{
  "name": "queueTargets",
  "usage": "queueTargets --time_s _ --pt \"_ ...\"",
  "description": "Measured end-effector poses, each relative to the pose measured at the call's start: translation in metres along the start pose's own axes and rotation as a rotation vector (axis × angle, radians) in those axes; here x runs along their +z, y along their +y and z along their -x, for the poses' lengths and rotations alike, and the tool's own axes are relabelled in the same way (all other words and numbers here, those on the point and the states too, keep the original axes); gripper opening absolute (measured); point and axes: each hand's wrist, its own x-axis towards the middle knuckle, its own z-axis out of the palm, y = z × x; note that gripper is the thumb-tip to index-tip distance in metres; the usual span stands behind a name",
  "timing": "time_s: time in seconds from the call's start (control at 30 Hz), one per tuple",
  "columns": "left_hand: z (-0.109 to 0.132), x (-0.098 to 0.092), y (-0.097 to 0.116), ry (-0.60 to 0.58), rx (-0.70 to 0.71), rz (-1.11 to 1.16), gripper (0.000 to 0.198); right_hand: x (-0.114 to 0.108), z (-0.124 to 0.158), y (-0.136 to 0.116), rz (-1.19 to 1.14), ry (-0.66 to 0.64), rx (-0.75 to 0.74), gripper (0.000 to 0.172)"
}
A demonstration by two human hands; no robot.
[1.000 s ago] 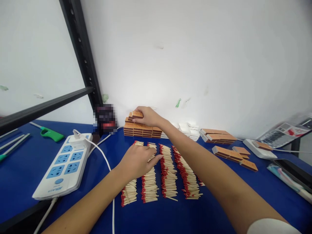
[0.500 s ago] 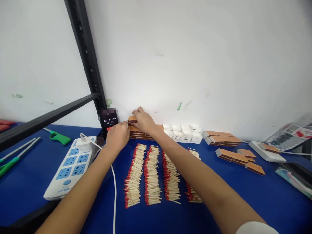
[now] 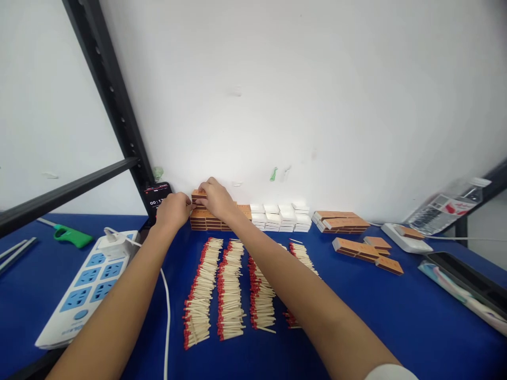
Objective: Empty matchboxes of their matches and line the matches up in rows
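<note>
Against the wall stands a stacked row of orange-brown matchboxes (image 3: 206, 221), with white boxes (image 3: 279, 217) continuing it on the right. My right hand (image 3: 217, 199) grips a matchbox (image 3: 197, 194) at the top of the stack's left end, fingers over it. At that stack's left side is my left hand (image 3: 173, 212), its fingers bent together against the boxes; whether it holds one is hidden. In front lie several columns of red-tipped matches (image 3: 232, 290), the right ones partly covered by my right arm.
On the left are a power strip (image 3: 85, 285), a green lighter (image 3: 73, 236), a phone timer (image 3: 155, 198) and a black frame (image 3: 114, 95). More matchboxes (image 3: 343, 221), a white device (image 3: 407, 240) and a bottle (image 3: 447, 211) sit right.
The view has shifted to the right, so the table's things appear farther left and the bottle shows more fully. Both hands remain at the stack's left end.
</note>
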Motion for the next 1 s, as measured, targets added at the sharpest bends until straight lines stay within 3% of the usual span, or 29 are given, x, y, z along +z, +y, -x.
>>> queueTargets --time_s 0.43,0.67,0.83,1.0 --pt "-0.01 -0.003 -0.004 -0.048 0.041 -0.006 0.032 0.0 0.005 0.004 -0.022 0.01 -0.037 0.015" --pt "-0.016 -0.004 -0.002 -0.138 0.019 0.003 0.028 -0.023 0.019 0.006 0.058 0.048 -0.006 0.017" --pt "-0.017 -0.006 -0.002 -0.131 0.024 -0.021 0.029 -0.027 0.022 0.009 0.154 -0.076 0.126 0.012" --pt "-0.017 -0.005 -0.001 -0.091 0.037 -0.049 0.033 -0.016 0.02 0.002 0.174 -0.111 0.099 0.016"
